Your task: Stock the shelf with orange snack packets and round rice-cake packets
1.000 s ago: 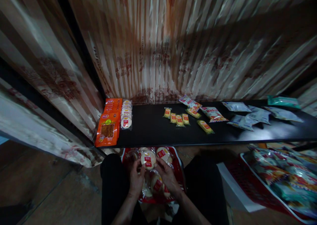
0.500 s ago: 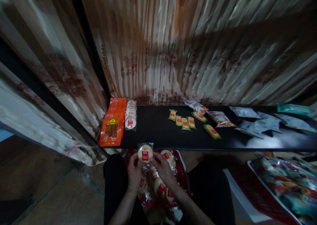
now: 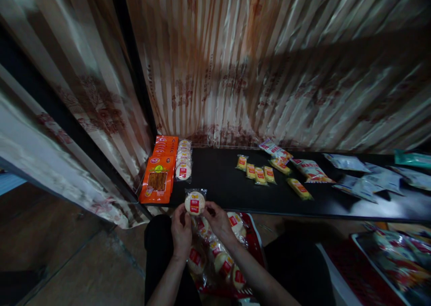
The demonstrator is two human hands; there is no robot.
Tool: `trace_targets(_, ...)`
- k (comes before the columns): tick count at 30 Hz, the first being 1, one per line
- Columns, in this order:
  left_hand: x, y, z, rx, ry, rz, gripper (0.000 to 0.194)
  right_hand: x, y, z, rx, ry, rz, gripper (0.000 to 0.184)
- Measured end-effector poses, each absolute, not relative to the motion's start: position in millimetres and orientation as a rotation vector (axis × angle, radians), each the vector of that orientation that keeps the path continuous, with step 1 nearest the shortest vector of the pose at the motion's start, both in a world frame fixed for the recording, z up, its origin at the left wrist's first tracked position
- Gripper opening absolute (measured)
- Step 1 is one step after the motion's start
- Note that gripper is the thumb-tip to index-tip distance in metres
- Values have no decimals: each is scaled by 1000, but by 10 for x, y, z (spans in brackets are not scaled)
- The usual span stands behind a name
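Observation:
Between both hands I hold a round, pale rice cracker (image 3: 195, 203) in clear wrapping with a red and yellow label, just over the shelf's front edge. My left hand (image 3: 181, 228) pinches its left side, and my right hand (image 3: 217, 220) pinches its right side. Under my hands a red basket (image 3: 256, 234) holds several more wrapped crackers (image 3: 222, 264). Beyond them on the black shelf (image 3: 215, 184) is an overlapping row of the same crackers (image 3: 183, 161). Orange snack pouches (image 3: 158, 175) lie stacked to its left.
Small yellow packets (image 3: 260, 175) lie mid-shelf. Farther right are red-and-white snack bags (image 3: 312, 170), pale bags (image 3: 367, 180) and a green packet (image 3: 412, 158). A second basket (image 3: 357, 263) of packets stands on the floor at right. A striped curtain (image 3: 235, 63) hangs behind, with a black post (image 3: 133, 50) at left.
The held cracker has moved slightly forward, from above the basket to the shelf's front edge, with both hands still on it. The view has shifted a little, so the shelf items appear farther right.

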State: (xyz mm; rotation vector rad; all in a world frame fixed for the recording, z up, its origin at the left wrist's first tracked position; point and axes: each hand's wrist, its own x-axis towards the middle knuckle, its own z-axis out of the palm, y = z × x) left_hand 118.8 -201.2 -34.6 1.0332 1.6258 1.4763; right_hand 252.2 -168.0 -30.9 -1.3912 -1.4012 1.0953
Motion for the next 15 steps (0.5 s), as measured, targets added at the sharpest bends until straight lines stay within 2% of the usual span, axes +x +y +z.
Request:
trace_targets(6, 1120, -1873, -292, 1175, 1819, 1499, 27, 2434, -1453, -278, -1432, -1450, 1028, 19)
trace_targets(15, 1101, -1806, -343, 1258, 1829, 1484, 33, 2372, -1288, -269, -1484, -1514, 997, 22)
